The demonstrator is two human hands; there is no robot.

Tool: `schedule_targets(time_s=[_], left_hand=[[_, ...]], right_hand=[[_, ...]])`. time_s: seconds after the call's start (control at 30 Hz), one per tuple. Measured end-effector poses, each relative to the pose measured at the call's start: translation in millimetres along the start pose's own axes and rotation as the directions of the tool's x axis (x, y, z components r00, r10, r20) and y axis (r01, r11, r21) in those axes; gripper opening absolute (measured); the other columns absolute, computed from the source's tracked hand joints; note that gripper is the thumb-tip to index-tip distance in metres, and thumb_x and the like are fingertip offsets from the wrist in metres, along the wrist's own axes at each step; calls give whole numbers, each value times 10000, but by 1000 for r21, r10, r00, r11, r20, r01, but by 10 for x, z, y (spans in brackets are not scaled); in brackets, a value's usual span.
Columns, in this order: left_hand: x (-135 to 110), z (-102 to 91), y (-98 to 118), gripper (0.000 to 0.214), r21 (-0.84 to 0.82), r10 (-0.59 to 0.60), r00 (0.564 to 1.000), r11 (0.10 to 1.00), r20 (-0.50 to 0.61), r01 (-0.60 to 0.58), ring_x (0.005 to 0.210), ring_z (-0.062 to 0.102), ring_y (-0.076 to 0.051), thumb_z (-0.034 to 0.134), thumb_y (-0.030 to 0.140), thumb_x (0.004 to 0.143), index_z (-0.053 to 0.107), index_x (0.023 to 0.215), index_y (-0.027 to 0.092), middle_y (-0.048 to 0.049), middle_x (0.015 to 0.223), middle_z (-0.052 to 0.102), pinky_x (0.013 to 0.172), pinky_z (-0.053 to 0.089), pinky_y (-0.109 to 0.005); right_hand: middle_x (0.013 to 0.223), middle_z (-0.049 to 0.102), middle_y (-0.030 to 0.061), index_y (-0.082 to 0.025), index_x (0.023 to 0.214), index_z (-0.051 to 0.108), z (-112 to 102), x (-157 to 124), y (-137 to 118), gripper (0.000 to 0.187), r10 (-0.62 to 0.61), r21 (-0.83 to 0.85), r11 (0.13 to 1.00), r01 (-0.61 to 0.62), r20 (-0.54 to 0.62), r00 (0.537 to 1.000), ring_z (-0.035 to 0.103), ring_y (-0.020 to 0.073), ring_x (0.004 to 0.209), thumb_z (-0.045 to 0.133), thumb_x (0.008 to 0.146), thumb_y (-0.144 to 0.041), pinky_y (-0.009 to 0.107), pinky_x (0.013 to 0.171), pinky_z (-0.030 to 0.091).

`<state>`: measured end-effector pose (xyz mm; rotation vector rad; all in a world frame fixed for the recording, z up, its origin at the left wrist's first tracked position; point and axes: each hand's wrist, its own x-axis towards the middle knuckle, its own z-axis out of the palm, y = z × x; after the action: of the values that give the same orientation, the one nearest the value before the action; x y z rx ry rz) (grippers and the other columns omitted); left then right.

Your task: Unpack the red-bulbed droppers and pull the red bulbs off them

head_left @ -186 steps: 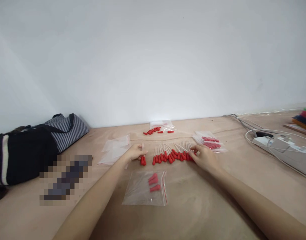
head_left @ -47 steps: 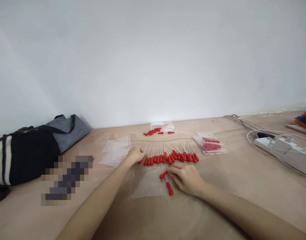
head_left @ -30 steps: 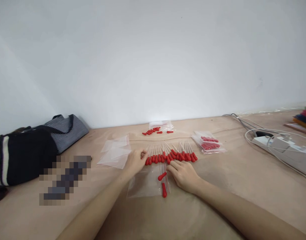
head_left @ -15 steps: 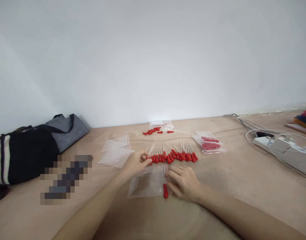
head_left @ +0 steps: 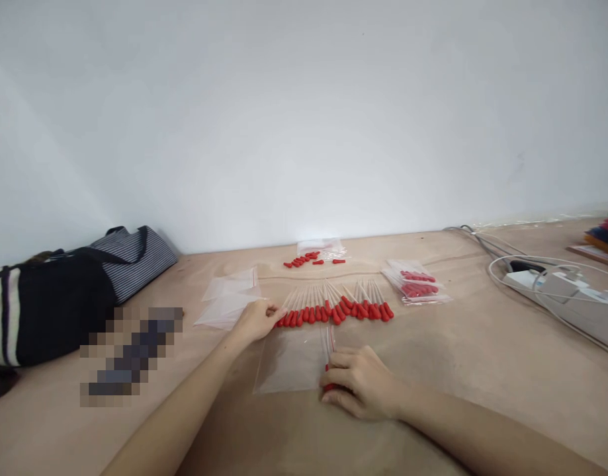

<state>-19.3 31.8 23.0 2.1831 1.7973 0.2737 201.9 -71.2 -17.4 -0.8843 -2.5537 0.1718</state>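
Droppers with red rubber bulbs and thin clear tubes lie in a fanned row [head_left: 311, 315], bulbs toward me. At the row's left end, my left hand [head_left: 258, 319] has thumb and forefinger closed on the outermost dropper, whose bulb is partly hidden. A clear zip bag [head_left: 291, 363] lies flat in front of the row, with its red-lined edge on the right. Beside that edge, my right hand [head_left: 360, 383] closes its fingers over the red bulb of a single dropper [head_left: 327, 368]. Most of this dropper is covered by the fingers.
Flat clear bags [head_left: 229, 301] lie left of the row. Filled bags of droppers [head_left: 417, 284] are stacked to the right. Loose red bulbs [head_left: 300, 260] lie near the wall. A power strip with cables [head_left: 556, 294] sits far right; a black bag [head_left: 60, 307] stands left.
My left hand has moved left along the row, uncovering several bulbs. My right hand has come down and left, and now covers the single dropper's bulb, which lay beside it before.
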Motion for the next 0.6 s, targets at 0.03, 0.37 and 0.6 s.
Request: schedule_targets(time_s=[0.03,0.37,0.6], left_hand=[[-23,5,-6,274,9,22,999,1000,-44,-22,713,593,-178,479,367,791,660,761,164,-49,736,666,620,388,-232],[-654,351,361,418,-594,171,974,803,150,-49,451,453,-99,446,548,762,552,649,159,24,521,510,459,364,-216],[-685,378,540,367,-733,179,943,674,281,91,483,488,-99,567,518,662,550,671,151,25,537,530,483,387,-209]], right_hand=[[753,592,-16,-223,811,595,4,-2,2,189,-28,-12,1000,27,-34,999,508,107,671,453,839,-344,242,525,259],[620,565,-19,-178,840,580,18,-34,-69,192,-365,-225,928,298,-381,850,461,92,540,460,865,-326,241,478,293],[728,617,-9,-179,972,569,46,-22,-38,180,-382,-264,916,301,-349,856,513,99,613,436,876,-254,236,502,333]])
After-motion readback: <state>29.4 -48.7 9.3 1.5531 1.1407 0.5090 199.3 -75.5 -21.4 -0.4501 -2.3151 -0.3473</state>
